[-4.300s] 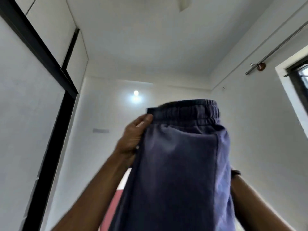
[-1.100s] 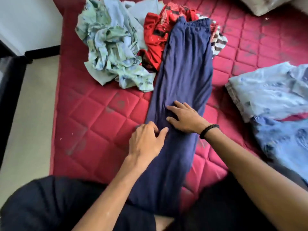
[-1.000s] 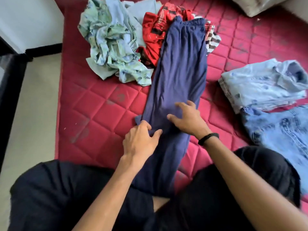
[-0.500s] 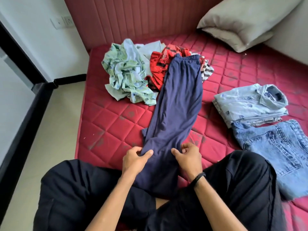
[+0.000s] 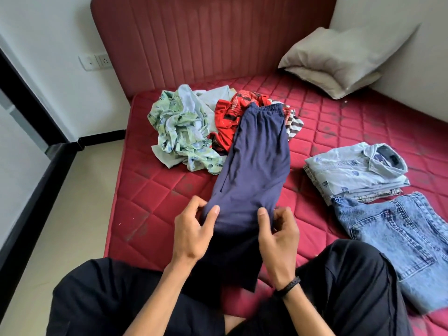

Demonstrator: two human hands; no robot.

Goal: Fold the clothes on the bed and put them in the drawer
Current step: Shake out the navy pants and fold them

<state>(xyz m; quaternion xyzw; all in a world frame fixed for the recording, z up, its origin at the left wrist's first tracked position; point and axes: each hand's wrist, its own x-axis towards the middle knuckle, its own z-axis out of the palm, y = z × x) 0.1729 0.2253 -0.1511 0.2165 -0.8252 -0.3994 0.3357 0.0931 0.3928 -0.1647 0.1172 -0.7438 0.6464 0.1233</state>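
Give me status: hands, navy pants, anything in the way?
Left hand and right hand both pinch navy pants mid-length, fold lifted. Waistband end lies on unfolded pile. Folded shirt and jeans sit clear, right.

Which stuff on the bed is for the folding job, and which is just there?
For the job: navy trousers, both hands pinching them; crumpled clothes pile; folded shirt; folded jeans.
Just there: pillow; wall sockets.
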